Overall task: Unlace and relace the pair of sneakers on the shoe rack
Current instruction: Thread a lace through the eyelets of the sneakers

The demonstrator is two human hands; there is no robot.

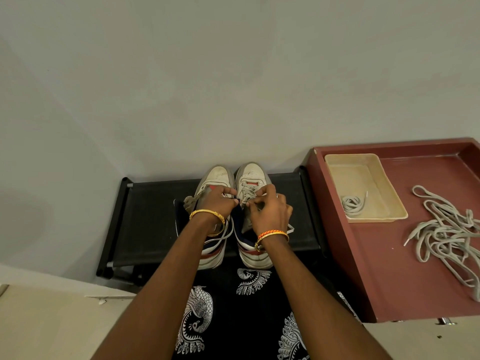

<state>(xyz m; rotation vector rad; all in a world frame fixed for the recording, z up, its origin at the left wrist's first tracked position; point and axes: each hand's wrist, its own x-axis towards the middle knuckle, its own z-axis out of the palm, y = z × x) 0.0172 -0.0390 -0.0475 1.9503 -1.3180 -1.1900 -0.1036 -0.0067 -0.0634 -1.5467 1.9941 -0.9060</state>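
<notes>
Head view: my left hand [220,201] and right hand [267,207] pinch the grey flat lace [249,194] of the white leather right sneaker [250,178], at 12 o'clock on the black fabric shoe rack [153,216].

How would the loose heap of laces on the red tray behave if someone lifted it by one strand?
The heap of laces looks limp and looped, so it would probably sag and trail. The strands overlap, so several may snag and lift together off the red tray.

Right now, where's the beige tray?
In the head view, the beige tray sits at right on the maroon table, beside the shoe rack, holding a coiled lace.
</notes>
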